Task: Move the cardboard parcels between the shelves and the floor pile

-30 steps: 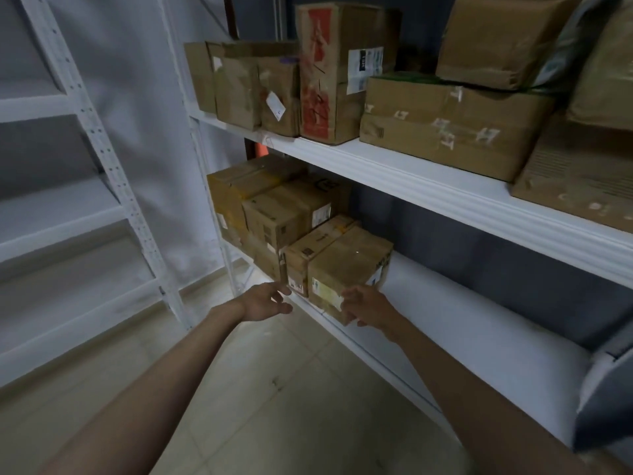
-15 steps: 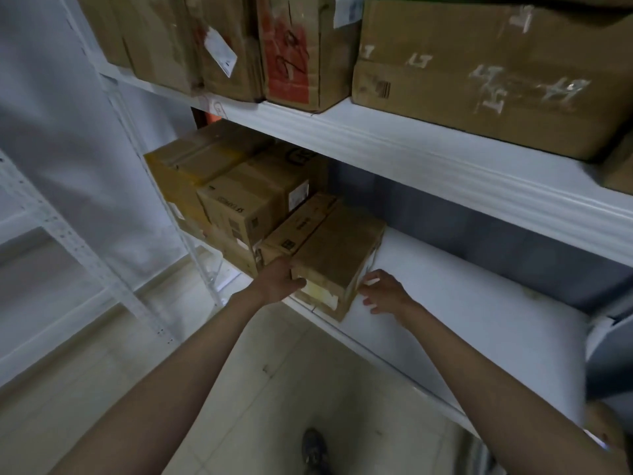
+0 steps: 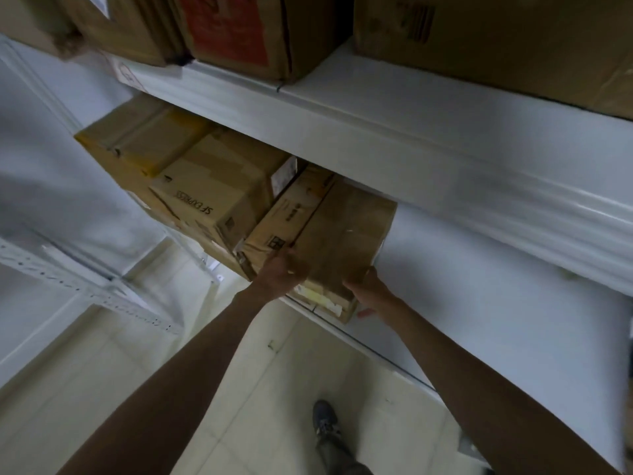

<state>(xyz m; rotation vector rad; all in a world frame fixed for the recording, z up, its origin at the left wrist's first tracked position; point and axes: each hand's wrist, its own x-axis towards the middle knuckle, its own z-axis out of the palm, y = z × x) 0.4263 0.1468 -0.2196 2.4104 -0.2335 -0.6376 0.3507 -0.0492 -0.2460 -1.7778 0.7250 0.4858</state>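
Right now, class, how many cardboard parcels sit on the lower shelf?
4 visible: yellow-edged box far left, SF Express box beside it, narrow box next, gripped box rightmost. Others beneath may be hidden.

brown parcel (image 3: 346, 234) gripped at its near end
left hand (image 3: 281, 272) on its left corner, right hand (image 3: 368, 286) on its right; pale label between them.

White metal shelving (image 3: 445, 159) fills the right side, its boards pale and smooth — a second white rack with perforated uprights (image 3: 85, 286) stands off to the left. Below lies a floor of pale cream tiles (image 3: 102, 389); the light is dim and bluish — the wall (image 3: 34, 166) behind looks grey-white.
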